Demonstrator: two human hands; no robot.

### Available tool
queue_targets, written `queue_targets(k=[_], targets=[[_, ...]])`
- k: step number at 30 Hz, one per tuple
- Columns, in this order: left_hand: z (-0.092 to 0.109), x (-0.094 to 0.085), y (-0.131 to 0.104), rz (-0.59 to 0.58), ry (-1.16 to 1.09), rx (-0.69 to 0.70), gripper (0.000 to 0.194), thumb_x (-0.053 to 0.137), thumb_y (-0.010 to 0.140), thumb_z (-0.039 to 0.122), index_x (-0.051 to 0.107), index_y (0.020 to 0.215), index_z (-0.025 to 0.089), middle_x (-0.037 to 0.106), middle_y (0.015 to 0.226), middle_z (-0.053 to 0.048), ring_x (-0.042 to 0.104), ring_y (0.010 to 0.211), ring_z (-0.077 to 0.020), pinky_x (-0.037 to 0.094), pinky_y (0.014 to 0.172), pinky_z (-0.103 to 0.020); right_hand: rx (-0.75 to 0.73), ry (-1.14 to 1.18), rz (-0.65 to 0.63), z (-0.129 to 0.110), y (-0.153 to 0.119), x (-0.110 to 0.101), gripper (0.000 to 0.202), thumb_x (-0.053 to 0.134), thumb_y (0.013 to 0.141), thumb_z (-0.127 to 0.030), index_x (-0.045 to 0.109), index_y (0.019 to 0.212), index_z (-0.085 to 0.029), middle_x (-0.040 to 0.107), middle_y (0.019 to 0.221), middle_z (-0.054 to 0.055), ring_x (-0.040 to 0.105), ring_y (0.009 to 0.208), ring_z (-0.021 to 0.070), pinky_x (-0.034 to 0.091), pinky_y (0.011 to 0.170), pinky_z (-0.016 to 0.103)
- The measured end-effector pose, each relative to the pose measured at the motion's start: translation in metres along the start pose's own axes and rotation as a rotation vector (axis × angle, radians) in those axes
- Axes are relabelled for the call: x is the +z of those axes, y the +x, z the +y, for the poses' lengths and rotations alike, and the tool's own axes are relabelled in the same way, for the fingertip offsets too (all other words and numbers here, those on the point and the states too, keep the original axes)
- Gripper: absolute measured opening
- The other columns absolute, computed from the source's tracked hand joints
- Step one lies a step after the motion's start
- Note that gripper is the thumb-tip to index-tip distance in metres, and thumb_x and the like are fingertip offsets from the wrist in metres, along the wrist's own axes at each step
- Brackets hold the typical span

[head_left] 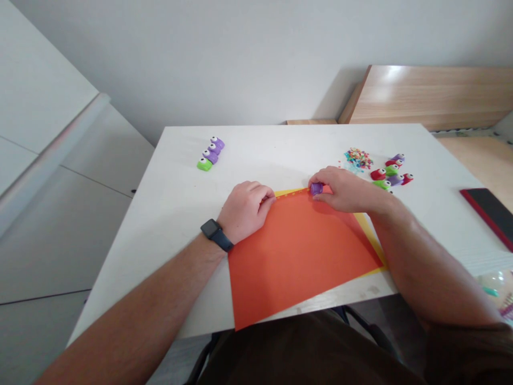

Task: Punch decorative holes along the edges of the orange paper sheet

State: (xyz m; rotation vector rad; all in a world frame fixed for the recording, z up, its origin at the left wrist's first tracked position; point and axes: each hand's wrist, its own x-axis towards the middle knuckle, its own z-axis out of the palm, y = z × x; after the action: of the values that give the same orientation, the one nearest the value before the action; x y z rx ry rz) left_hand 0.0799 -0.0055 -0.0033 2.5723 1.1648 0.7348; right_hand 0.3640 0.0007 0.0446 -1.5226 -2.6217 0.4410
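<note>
An orange sheet of paper [300, 251] lies slanted on the white table, over a yellow sheet [374, 244] that shows along the top and right edges. Small punched shapes run along the orange sheet's top edge. My left hand [245, 211] is closed there, thumb and fingers pinching the paper edge. At the same edge, farther right, my right hand [342, 188] grips a purple craft punch [316, 189] between thumb and fingers. The punch sits at the paper's edge; whether its slot is around the paper is hidden.
A heap of colourful paper confetti [359, 159] lies behind my right hand. Several craft punches with eyes [395, 179] stand beside it. More punches, purple and green [212, 150], form a row at the back left. A dark, red-edged flat device [492, 211] rests at the right.
</note>
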Motion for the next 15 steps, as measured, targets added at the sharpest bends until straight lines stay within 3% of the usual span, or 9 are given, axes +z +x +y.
queue_targets(k=[15], targets=[[-0.0001, -0.0001, -0.0003, -0.016, 0.008, -0.014, 0.018, 0.054, 0.1, 0.025, 0.069, 0.092, 0.018, 0.068, 0.087, -0.006, 0.06, 0.085, -0.0226, 0.045, 0.08, -0.039, -0.046, -0.069, -0.006, -0.0015, 0.0011, 0.004, 0.019, 0.057, 0.084, -0.017, 0.067, 0.101, -0.017, 0.069, 0.102, 0.013, 0.061, 0.1, 0.0275, 0.045, 0.092, 0.038]])
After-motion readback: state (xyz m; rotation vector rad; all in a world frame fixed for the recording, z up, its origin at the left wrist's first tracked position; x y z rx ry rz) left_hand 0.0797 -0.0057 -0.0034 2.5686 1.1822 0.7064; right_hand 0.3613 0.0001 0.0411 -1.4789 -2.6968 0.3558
